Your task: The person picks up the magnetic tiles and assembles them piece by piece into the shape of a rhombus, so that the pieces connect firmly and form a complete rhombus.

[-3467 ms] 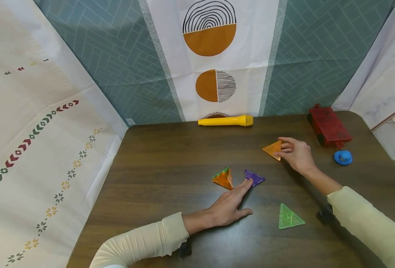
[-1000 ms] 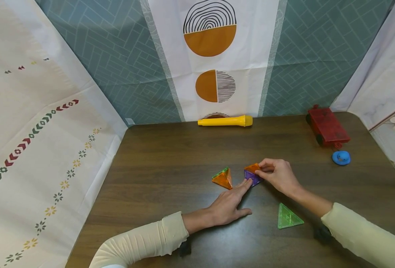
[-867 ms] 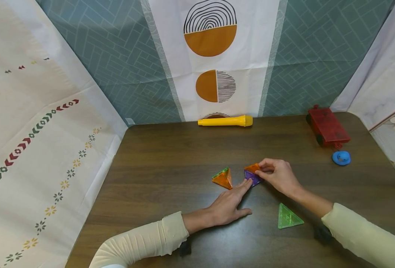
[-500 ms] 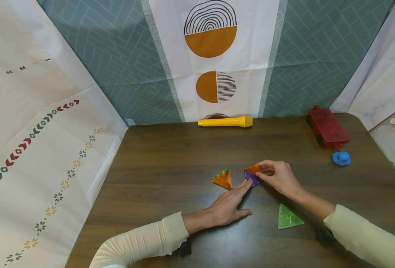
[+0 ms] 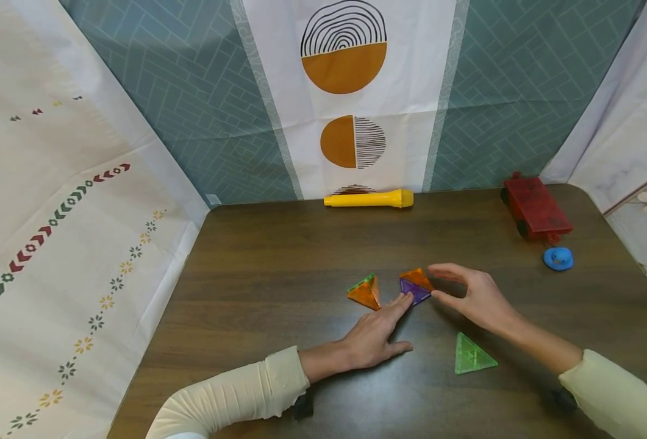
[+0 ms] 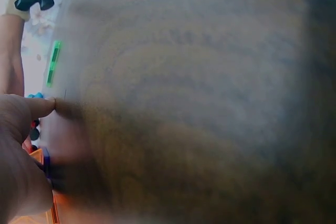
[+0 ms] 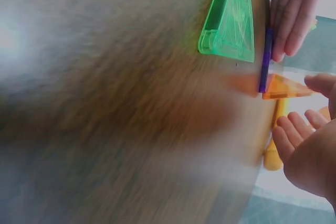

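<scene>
On the tabletop (image 5: 257, 244), one orange triangular tile (image 5: 419, 278), now released, stands against one purple triangular tile (image 5: 419, 293). Right hand (image 5: 479, 297): fingers parted, holding nothing. Left hand (image 5: 375, 339): straight fingers touching purple.

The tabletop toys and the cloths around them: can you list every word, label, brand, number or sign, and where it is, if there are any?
None can be read in any view.
Back cloth, left cloth: printed shapes, flowers and chevrons only.
Purple tile, orange tile: no lettering visible.
Green tile: faint inner marks, too unclear to read.
</scene>
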